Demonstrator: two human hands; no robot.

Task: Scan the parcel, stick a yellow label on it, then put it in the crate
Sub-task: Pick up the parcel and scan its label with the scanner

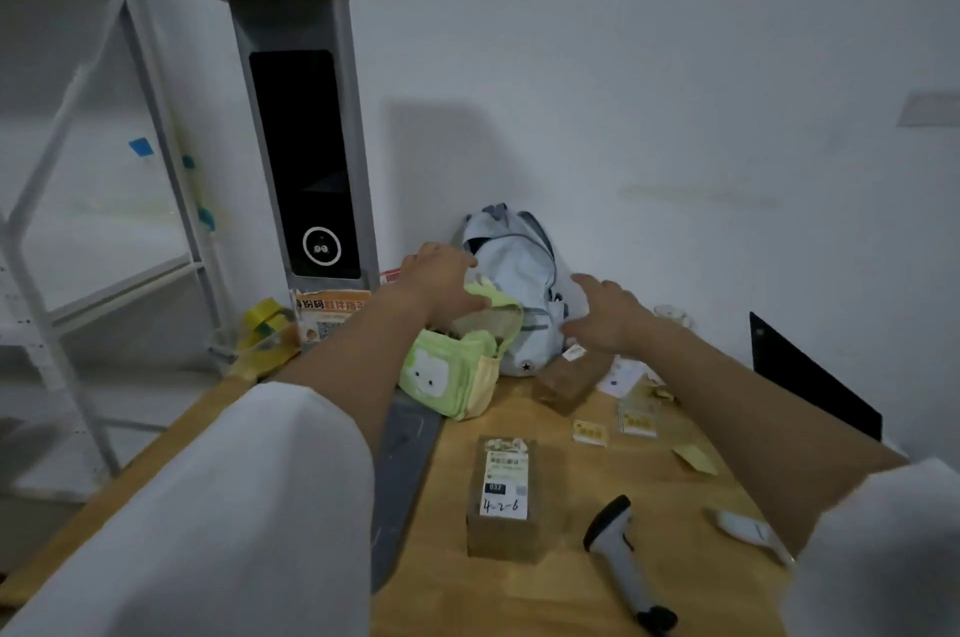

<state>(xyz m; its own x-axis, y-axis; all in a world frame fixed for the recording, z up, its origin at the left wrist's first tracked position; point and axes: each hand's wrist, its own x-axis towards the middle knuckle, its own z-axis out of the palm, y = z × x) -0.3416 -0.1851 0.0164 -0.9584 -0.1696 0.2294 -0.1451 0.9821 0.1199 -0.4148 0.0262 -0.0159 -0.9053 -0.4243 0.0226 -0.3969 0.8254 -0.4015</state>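
Brown cardboard parcel [503, 501] with white label, black handwriting | pale green pouch [453, 379] with white animal face | light blue backpack [521, 283] | yellow labels [590, 431] | grey-and-black scanner [621, 558] | honey-toned wood surface [571, 600] | white sleeves [234, 522]

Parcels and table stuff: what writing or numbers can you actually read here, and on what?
"4-2-6", handwritten on the near parcel label.
"012", it seems, on that label's black patch.
Orange sign: printed characters, too blurred to read.
Far parcel sticker and yellow labels: too small.
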